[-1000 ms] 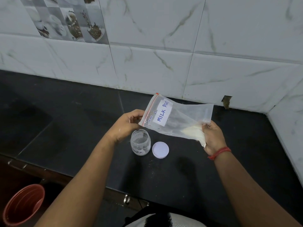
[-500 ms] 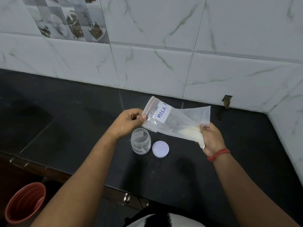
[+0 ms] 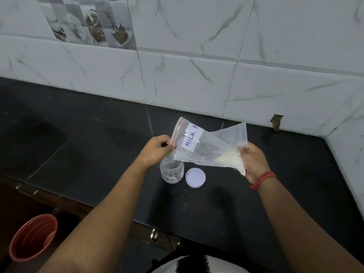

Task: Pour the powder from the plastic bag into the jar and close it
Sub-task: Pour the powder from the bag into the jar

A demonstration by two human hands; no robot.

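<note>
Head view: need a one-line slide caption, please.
Both hands, left and right, hold the milk-powder bag above the open jar; lid lies alongside.

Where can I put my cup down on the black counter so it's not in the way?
Bare counter stretches left of the jar toward the wall, and more lies right of the right hand. It is crowded in the middle: jar, white lid, and the bag held above by the left hand.
</note>
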